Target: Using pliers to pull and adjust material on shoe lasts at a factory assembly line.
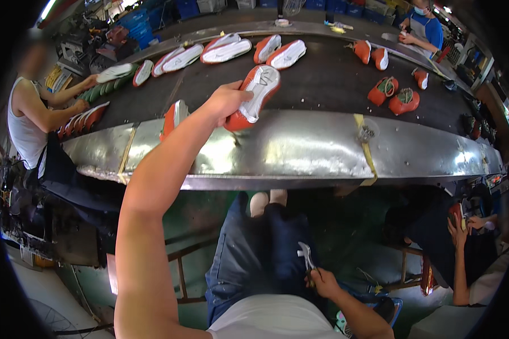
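Observation:
My left hand (230, 103) reaches out over the work surface, its fingers wrapped round a red shoe (264, 85) with the white underside facing up. Dark marks show on that underside. Low over my lap, my right hand (323, 282) is closed on a pair of metal pincers (306, 255), the jaws pointing up and away from me. Partly behind my left forearm stands another red and white shoe (178, 114). Beyond, a row of similar shoes lies soles up, among them a white-soled pair (227, 51).
A shiny metal ledge (300, 148) borders the dark conveyor belt (322, 85). A clear dish of small metal bits (367, 131) rests on the ledge. Red shoes with green insides (404, 101) stand to the right. Co-workers sit at left (31, 116), far right (427, 31) and near right (461, 248).

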{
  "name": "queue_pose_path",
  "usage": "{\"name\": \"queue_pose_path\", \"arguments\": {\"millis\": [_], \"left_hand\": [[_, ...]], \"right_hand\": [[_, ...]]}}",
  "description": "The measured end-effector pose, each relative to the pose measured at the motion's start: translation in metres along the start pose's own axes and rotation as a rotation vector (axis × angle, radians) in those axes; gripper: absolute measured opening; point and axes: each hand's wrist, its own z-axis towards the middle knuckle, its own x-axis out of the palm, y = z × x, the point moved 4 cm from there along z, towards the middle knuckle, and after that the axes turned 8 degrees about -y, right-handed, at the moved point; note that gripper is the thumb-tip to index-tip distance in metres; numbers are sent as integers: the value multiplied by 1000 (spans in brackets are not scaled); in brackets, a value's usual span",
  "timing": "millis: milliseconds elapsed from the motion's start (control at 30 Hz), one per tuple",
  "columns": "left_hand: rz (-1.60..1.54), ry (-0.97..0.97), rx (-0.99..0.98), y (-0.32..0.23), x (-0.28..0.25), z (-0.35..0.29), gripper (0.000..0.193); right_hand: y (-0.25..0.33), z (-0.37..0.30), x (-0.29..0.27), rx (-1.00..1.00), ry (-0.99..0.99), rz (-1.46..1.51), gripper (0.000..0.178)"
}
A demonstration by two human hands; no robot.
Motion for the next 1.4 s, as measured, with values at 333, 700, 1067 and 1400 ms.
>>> {"name": "queue_pose_path", "arguments": {"millis": [333, 700, 1067, 1400], "left_hand": [[1496, -158, 564, 43, 2, 113, 47], [620, -451, -401, 82, -217, 12, 44], [-403, -201, 89, 172, 26, -251, 57], [-436, 216, -51, 243, 91, -278, 57]], "right_hand": [[-5, 6, 0, 50, -24, 222, 44], [-18, 18, 5, 92, 38, 372, 45], [1, 9, 10, 51, -9, 183, 31], [127, -22, 30, -171, 114, -53, 21]]}}
